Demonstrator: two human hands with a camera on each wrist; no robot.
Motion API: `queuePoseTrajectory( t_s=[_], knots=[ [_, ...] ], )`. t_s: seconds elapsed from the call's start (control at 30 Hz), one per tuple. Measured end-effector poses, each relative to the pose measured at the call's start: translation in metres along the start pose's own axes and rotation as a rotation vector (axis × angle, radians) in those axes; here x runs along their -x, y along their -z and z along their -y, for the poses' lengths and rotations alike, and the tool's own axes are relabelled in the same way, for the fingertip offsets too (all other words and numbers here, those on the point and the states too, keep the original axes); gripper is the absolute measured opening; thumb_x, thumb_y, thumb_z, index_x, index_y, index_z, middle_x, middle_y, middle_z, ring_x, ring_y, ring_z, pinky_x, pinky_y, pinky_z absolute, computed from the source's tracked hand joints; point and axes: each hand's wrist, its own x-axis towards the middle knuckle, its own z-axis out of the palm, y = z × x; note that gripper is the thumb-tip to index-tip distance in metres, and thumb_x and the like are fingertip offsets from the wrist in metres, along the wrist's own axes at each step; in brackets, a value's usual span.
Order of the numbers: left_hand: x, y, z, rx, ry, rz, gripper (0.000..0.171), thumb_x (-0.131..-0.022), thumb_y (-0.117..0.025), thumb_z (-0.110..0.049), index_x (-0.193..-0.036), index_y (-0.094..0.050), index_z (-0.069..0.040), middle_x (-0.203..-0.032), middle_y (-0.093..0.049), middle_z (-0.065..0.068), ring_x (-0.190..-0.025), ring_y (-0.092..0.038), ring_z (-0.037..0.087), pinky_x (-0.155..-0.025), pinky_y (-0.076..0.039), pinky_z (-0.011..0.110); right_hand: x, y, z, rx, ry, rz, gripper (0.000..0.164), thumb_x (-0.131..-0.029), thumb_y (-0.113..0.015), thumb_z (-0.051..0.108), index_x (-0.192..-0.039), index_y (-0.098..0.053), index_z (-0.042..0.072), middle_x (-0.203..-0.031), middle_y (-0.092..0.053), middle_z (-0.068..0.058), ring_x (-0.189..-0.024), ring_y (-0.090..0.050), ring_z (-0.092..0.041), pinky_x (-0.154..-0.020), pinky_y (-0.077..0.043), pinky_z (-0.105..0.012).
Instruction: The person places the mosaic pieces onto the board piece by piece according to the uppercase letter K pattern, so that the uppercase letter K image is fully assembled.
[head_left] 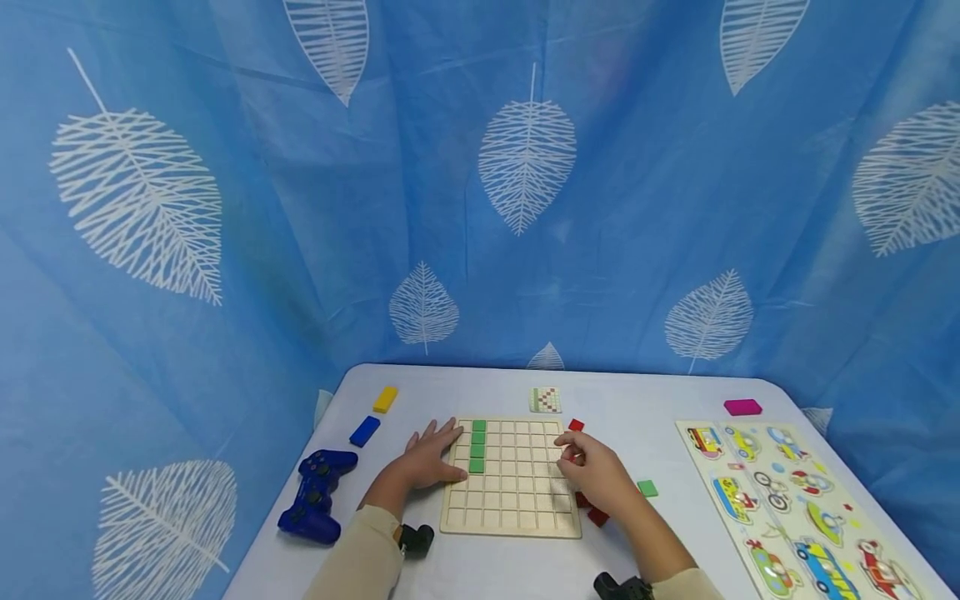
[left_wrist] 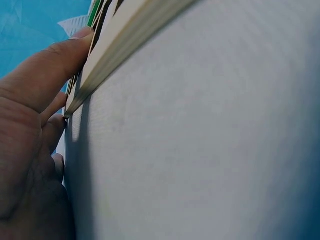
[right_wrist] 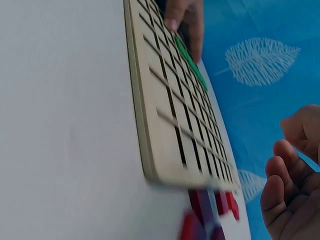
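A wooden grid board [head_left: 517, 496] lies on the table with several green square tiles [head_left: 477, 451] in one column near its left side. My left hand [head_left: 431, 460] rests on the board's left edge, thumb on the rim and fingers spread; the left wrist view shows the thumb [left_wrist: 60, 60] against the frame. Over the right edge hovers my right hand [head_left: 596, 471], its fingers bent and the thumb and forefinger tips apart. No piece shows in it in either view. Red tiles [head_left: 597, 517] lie beside and partly under this hand. A loose green tile [head_left: 647, 488] sits farther right.
A small pattern card [head_left: 545, 400] lies behind the board. On the left are a blue game controller [head_left: 318, 492], a blue block [head_left: 365, 431] and a yellow block [head_left: 386, 399]. A picture puzzle board [head_left: 787, 492] and a magenta block [head_left: 742, 407] occupy the right side.
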Motion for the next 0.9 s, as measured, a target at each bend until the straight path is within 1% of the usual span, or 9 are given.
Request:
queuePoseTrajectory(
  t_s=[0.1,0.23,0.33,0.43,0.63,0.77,0.9],
  knots=[
    [0.001,0.0,0.0,0.004,-0.001,-0.002,0.093,-0.085,-0.086,-0.046,-0.163,-0.041,-0.022,-0.175,-0.022,0.001,-0.164,-0.005,0.035,-0.131,-0.003,0.061,0.008,0.022,-0.007,0.049,-0.044,-0.009,0.034,-0.095,-0.074,0.013,-0.128,-0.067,0.014,-0.098,-0.062,-0.001,-0.085,-0.056,-0.018,-0.063,-0.054,-0.024],
    [0.002,0.0,0.0,0.003,0.015,-0.006,0.093,-0.085,-0.086,-0.046,-0.163,-0.041,-0.022,-0.175,-0.022,0.001,-0.164,-0.004,0.034,-0.131,-0.002,0.061,0.016,0.048,-0.019,0.116,-0.053,-0.006,0.036,-0.094,-0.076,0.015,-0.129,-0.067,0.013,-0.1,-0.064,-0.001,-0.086,-0.057,-0.018,-0.065,-0.055,-0.025],
    [0.004,0.0,0.0,0.002,0.021,-0.003,0.093,-0.085,-0.085,-0.045,-0.163,-0.041,-0.022,-0.175,-0.022,0.001,-0.164,-0.004,0.034,-0.131,-0.002,0.061,0.022,0.063,-0.029,0.16,-0.056,0.005,0.037,-0.094,-0.076,0.015,-0.129,-0.067,0.012,-0.1,-0.064,-0.001,-0.085,-0.057,-0.018,-0.065,-0.055,-0.025],
    [0.004,-0.002,0.0,0.002,0.013,-0.002,0.093,-0.085,-0.085,-0.046,-0.163,-0.041,-0.022,-0.175,-0.022,0.001,-0.164,-0.004,0.035,-0.13,-0.002,0.061,0.03,0.076,-0.038,0.197,-0.063,0.023,0.036,-0.094,-0.076,0.015,-0.128,-0.068,0.012,-0.1,-0.064,0.0,-0.085,-0.057,-0.018,-0.065,-0.054,-0.025],
    [0.002,-0.007,0.001,0.002,0.003,-0.014,0.094,-0.085,-0.085,-0.048,-0.163,-0.04,-0.023,-0.176,-0.022,0.0,-0.164,-0.004,0.034,-0.13,-0.002,0.061,0.043,0.091,-0.057,0.273,-0.065,0.044,0.031,-0.092,-0.076,0.015,-0.121,-0.071,0.01,-0.099,-0.065,0.001,-0.087,-0.056,-0.017,-0.068,-0.049,-0.027],
    [0.002,-0.008,0.001,0.004,0.005,-0.016,0.094,-0.085,-0.085,-0.048,-0.163,-0.04,-0.023,-0.176,-0.021,0.0,-0.164,-0.004,0.033,-0.131,-0.002,0.061,0.053,0.095,-0.069,0.331,-0.082,0.06,0.026,-0.088,-0.079,0.016,-0.113,-0.072,0.011,-0.097,-0.065,0.003,-0.085,-0.055,-0.015,-0.068,-0.047,-0.028],
    [0.002,-0.009,0.001,-0.005,0.011,-0.015,0.094,-0.085,-0.085,-0.049,-0.163,-0.039,-0.023,-0.176,-0.021,-0.001,-0.164,-0.004,0.033,-0.131,-0.002,0.061,0.066,0.095,-0.081,0.335,-0.105,0.09,0.025,-0.085,-0.084,0.019,-0.104,-0.069,0.013,-0.095,-0.064,0.003,-0.083,-0.053,-0.016,-0.069,-0.046,-0.03]
  ],
)
